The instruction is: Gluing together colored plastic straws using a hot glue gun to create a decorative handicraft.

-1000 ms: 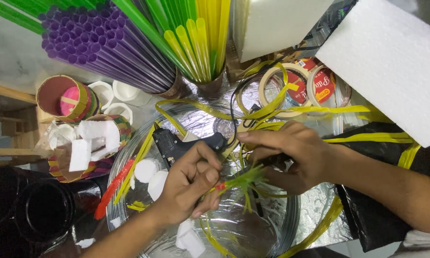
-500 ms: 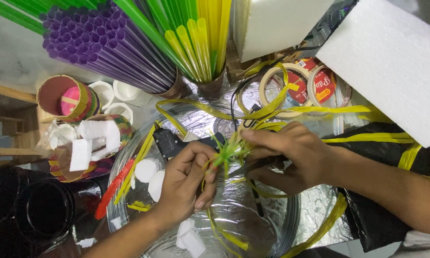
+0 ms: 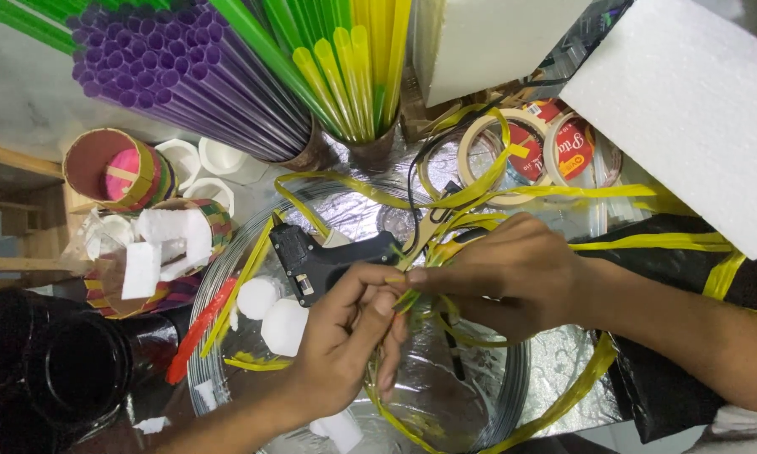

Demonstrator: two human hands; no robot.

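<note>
My left hand (image 3: 349,336) and my right hand (image 3: 500,273) meet at the middle of the view, fingertips pinched together on a small bundle of green and yellow plastic strips (image 3: 408,301). Long yellow strips (image 3: 446,197) trail from the bundle over the foil-covered surface (image 3: 357,214) and past my right wrist. A black glue gun (image 3: 315,261) lies just above my left hand. A coil of thin wire (image 3: 513,395) rings the work area beneath both hands.
Purple straws (image 3: 185,76) and green and yellow straws (image 3: 345,59) stand in cups at the top. White foam blocks (image 3: 681,101), tape rolls (image 3: 555,147), a paper-wrapped cup (image 3: 113,168), white foam balls (image 3: 282,324) and a dark jar (image 3: 71,370) surround the spot.
The green and yellow bundle went from lying spread between my hands to being pinched tight at the fingertips. My left hand shifted slightly up toward my right hand.
</note>
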